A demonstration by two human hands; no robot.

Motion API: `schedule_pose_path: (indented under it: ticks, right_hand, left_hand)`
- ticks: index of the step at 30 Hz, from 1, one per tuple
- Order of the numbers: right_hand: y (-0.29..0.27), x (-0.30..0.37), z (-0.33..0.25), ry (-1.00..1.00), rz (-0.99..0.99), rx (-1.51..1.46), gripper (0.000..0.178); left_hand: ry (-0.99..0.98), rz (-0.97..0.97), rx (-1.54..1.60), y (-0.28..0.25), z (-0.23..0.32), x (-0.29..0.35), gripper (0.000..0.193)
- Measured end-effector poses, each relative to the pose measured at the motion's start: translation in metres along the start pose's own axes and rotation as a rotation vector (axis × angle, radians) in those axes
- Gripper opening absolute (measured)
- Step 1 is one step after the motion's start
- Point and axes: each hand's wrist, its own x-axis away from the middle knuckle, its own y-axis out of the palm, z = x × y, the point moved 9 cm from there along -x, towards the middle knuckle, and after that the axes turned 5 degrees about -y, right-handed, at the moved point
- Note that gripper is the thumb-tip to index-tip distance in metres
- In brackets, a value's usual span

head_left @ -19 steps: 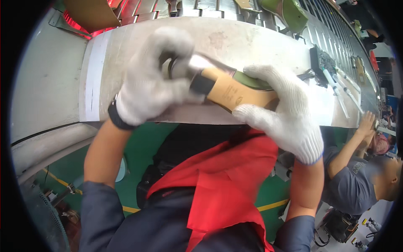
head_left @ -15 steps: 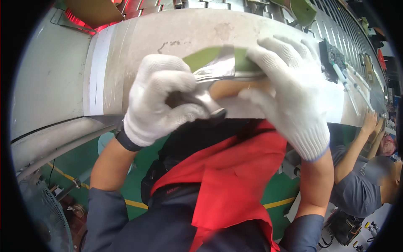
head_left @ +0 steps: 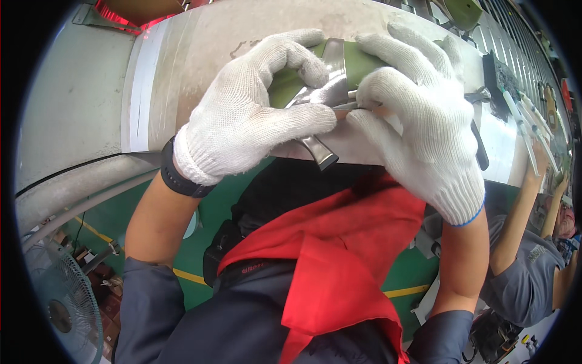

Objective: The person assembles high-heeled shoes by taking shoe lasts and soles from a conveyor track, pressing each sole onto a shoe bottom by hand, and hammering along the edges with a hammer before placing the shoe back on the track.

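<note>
Left hand (head_left: 242,109) and right hand (head_left: 418,115), half-curled, grip shoe (head_left: 282,91); likely light, silver strap (head_left: 335,64) slick, stiff heel (head_left: 318,148) perhaps best hold.

Over the pale table (head_left: 203,42), the worker's white-gloved left hand (head_left: 239,112) is pinching a silver-and-green high-heeled shoe (head_left: 335,64), its thumb and forefinger pressing near the silver strap, while the right hand (head_left: 424,109), also gloved, is holding the other end. The dark-tipped heel (head_left: 318,151) is pointing toward a red apron (head_left: 336,285). Beside the right hand, a hammer-like tool (head_left: 481,148) is lying partly hidden; farther right, slim syringes (head_left: 520,124) are resting. A co-worker (head_left: 527,273) in grey is reaching toward the table, and a caged fan (head_left: 60,312) is standing lower left.
</note>
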Motion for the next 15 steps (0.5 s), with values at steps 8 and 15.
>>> schedule_pose_path:
  ticks: [8, 15]
  right_hand:
    - [-0.003, -0.005, 0.007, 0.145, 0.072, -0.166, 0.019]
    - [-0.010, 0.012, 0.034, 0.077, 0.057, -0.245, 0.024]
  left_hand:
    - [0.015, 0.145, -0.076, 0.010, 0.011, -0.007, 0.034]
    - [-0.032, -0.123, -0.095, 0.006, 0.016, -0.024, 0.069]
